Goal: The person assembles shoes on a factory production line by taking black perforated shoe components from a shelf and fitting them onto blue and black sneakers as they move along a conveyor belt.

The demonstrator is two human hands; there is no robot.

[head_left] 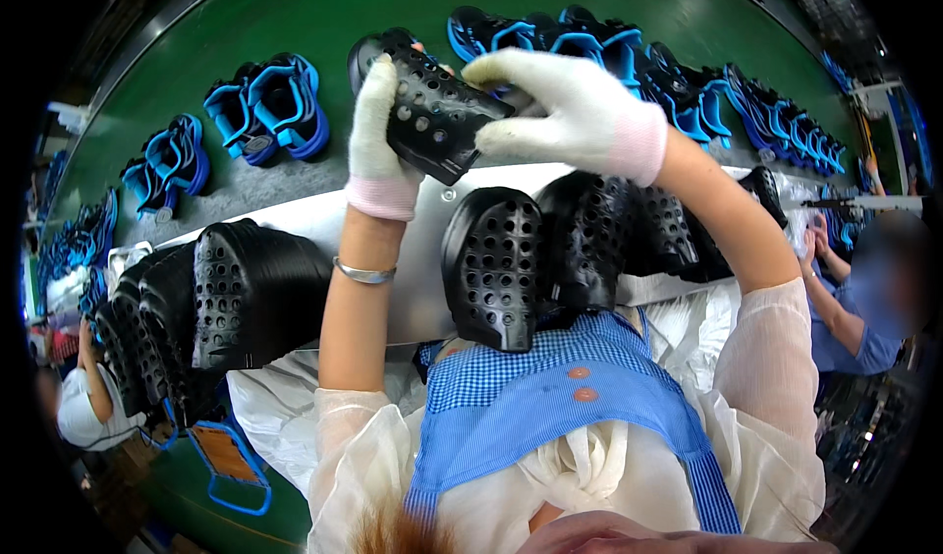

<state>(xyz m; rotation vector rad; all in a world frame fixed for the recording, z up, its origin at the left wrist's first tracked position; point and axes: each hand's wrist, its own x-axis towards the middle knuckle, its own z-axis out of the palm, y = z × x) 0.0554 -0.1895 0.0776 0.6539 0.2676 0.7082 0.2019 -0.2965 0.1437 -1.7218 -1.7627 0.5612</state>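
Observation:
My gloved left hand (pixel 375 137) is closed round the side of a black perforated plastic shoe tree (pixel 442 122), lifted over the bench edge. A second dark rounded piece shows behind its upper left end. At the right side of that shoe tree, my gloved right hand (pixel 580 112) is curved, its thumb and fingers on the edge. Both gloves are white with pink cuffs. Just below, between my forearms, stand more black shoe trees (pixel 496 259), several in a row leaning toward my apron.
Nested stacks of black shoe trees (pixel 221 299) stand at the left. Across the green belt (pixel 373 9) are black and blue sneakers, such as a pair (pixel 280 107) at left and several at right (pixel 678 87). Co-workers sit at far right (pixel 845 308) and far left (pixel 88 402).

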